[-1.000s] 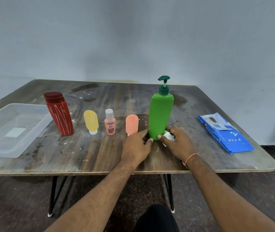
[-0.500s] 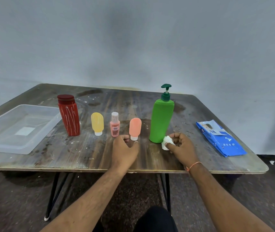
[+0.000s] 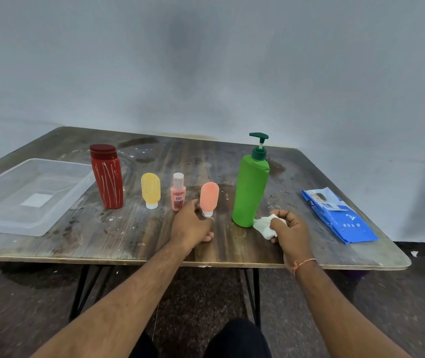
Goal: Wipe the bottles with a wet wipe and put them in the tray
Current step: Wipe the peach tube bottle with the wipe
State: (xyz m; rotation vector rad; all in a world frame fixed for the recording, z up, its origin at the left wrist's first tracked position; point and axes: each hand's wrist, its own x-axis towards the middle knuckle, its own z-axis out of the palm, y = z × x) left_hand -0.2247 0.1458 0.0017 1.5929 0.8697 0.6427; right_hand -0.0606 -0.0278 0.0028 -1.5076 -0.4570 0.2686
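Blue wipes pack (image 3: 339,215) label unreadable; right hand (image 3: 287,232) grips wet wipe (image 3: 264,224)
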